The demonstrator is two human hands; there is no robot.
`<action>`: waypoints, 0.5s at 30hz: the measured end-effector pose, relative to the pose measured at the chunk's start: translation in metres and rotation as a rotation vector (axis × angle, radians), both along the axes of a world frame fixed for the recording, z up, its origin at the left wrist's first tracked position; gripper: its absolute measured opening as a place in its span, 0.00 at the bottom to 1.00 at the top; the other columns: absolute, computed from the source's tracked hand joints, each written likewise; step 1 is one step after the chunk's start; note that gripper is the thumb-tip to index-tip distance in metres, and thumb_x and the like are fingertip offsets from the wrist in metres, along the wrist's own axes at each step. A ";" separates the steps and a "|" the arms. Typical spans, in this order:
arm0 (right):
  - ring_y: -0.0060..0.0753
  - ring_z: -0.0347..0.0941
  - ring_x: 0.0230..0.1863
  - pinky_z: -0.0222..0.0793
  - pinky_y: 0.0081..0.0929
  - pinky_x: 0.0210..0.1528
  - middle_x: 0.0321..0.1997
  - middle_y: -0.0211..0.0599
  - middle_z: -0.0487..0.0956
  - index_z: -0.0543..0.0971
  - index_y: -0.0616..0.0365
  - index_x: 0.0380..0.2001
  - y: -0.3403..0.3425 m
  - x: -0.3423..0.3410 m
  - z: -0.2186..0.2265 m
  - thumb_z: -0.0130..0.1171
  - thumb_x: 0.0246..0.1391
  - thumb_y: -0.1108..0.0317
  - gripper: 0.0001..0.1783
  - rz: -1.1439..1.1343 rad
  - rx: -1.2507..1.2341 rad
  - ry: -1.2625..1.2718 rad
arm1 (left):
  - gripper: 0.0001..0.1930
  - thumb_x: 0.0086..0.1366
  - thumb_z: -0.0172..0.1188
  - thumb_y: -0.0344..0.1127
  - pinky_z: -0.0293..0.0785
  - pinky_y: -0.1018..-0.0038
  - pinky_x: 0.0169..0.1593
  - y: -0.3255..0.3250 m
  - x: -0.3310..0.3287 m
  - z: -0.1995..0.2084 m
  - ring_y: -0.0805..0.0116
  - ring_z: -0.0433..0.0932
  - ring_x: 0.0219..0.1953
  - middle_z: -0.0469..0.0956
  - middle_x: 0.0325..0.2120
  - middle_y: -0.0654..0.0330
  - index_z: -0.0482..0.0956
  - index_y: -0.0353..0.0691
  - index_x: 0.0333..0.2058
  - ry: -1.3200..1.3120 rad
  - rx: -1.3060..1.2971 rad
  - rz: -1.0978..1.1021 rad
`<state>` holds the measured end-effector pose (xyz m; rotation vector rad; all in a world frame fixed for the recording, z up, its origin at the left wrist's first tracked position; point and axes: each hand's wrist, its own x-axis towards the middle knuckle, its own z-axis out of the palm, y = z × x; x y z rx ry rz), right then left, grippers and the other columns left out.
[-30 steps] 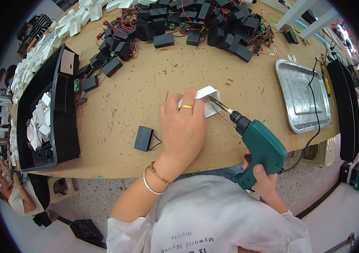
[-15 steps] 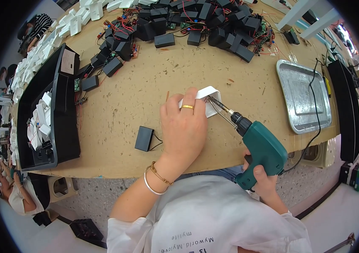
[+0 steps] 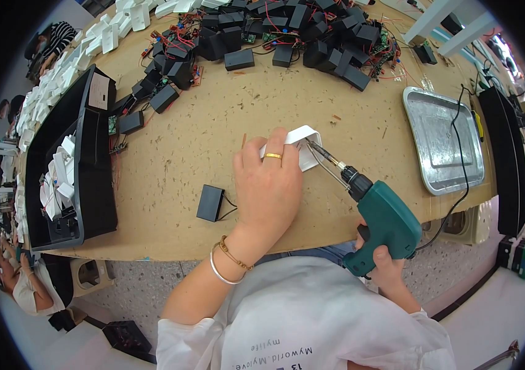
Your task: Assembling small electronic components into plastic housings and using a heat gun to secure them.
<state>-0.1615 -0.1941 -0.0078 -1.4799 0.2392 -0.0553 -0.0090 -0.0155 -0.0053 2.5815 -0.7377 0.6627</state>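
My left hand point(image 3: 268, 185) is closed around a white plastic casing point(image 3: 310, 164), held against the cardboard-covered table. Its fingers hide much of the casing. My right hand point(image 3: 387, 270) grips a green soldering gun point(image 3: 390, 213) by the handle, a finger near the black trigger. The gun's metal tip and a thin curved feed tube point into the casing's open side. Whether the tip touches anything inside is too small to tell. Left of my left wrist lies a small black box point(image 3: 210, 203), with a dark cable running from it under my hand.
A pile of black boxes point(image 3: 239, 60) with circuit boards and red wires lies at the far side. On the left stands a black bin point(image 3: 98, 179) holding white parts, beside many white casings point(image 3: 109, 38). A metal tray point(image 3: 452, 145) sits right, the gun's cord crossing it.
The soldering gun has shifted slightly right and toward me, its tip drawing back a little within the casing. My left hand and the casing have barely moved.
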 end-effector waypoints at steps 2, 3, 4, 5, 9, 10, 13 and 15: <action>0.25 0.70 0.33 0.68 0.23 0.32 0.45 0.43 0.73 0.66 0.67 0.53 0.001 0.001 0.001 0.61 0.47 0.41 0.42 -0.006 0.008 0.001 | 0.07 0.48 0.57 0.28 0.64 0.65 0.40 0.001 0.000 -0.001 0.57 0.68 0.41 0.71 0.44 0.57 0.72 0.37 0.28 -0.020 0.004 -0.001; 0.25 0.70 0.33 0.68 0.23 0.32 0.45 0.43 0.73 0.66 0.67 0.53 0.001 0.001 0.002 0.61 0.47 0.41 0.42 -0.008 0.008 0.002 | 0.07 0.48 0.57 0.28 0.64 0.65 0.40 0.001 0.001 -0.001 0.58 0.68 0.41 0.71 0.44 0.57 0.72 0.37 0.28 -0.024 -0.004 -0.005; 0.25 0.70 0.33 0.68 0.23 0.32 0.45 0.43 0.73 0.67 0.67 0.53 0.001 0.001 0.003 0.61 0.47 0.41 0.42 -0.007 0.004 0.009 | 0.07 0.48 0.56 0.28 0.64 0.65 0.40 0.001 0.001 -0.002 0.58 0.68 0.41 0.71 0.44 0.57 0.71 0.37 0.28 -0.027 -0.013 -0.010; 0.25 0.70 0.33 0.68 0.23 0.32 0.45 0.43 0.73 0.67 0.67 0.53 0.001 0.002 0.003 0.60 0.47 0.41 0.42 -0.005 -0.001 0.016 | 0.07 0.48 0.56 0.28 0.64 0.65 0.40 0.001 0.001 -0.002 0.58 0.68 0.41 0.71 0.44 0.57 0.71 0.37 0.28 -0.026 -0.013 -0.012; 0.25 0.70 0.33 0.67 0.23 0.32 0.45 0.43 0.73 0.67 0.67 0.52 0.001 0.002 0.002 0.60 0.47 0.41 0.42 -0.009 -0.005 0.000 | 0.08 0.48 0.57 0.28 0.64 0.65 0.40 0.001 0.002 -0.002 0.58 0.67 0.41 0.70 0.44 0.57 0.72 0.37 0.30 -0.021 -0.005 -0.015; 0.25 0.70 0.33 0.67 0.23 0.32 0.45 0.43 0.73 0.67 0.67 0.53 0.001 0.002 0.001 0.60 0.47 0.41 0.42 -0.009 -0.001 -0.003 | 0.09 0.48 0.57 0.28 0.64 0.65 0.40 0.001 0.002 -0.002 0.58 0.67 0.41 0.70 0.44 0.58 0.72 0.37 0.31 -0.020 -0.010 -0.015; 0.25 0.69 0.32 0.67 0.23 0.32 0.45 0.43 0.73 0.67 0.67 0.53 0.002 0.003 0.003 0.60 0.47 0.41 0.42 -0.001 -0.002 0.000 | 0.10 0.48 0.57 0.27 0.63 0.65 0.40 0.002 0.002 -0.002 0.58 0.67 0.41 0.70 0.44 0.58 0.73 0.37 0.32 -0.017 -0.009 -0.019; 0.25 0.69 0.32 0.67 0.23 0.33 0.45 0.42 0.73 0.66 0.67 0.53 0.003 0.004 0.004 0.61 0.47 0.40 0.42 0.006 -0.006 0.006 | 0.10 0.49 0.57 0.27 0.63 0.65 0.40 0.002 0.002 -0.002 0.58 0.67 0.40 0.70 0.44 0.58 0.73 0.37 0.33 -0.016 -0.014 -0.017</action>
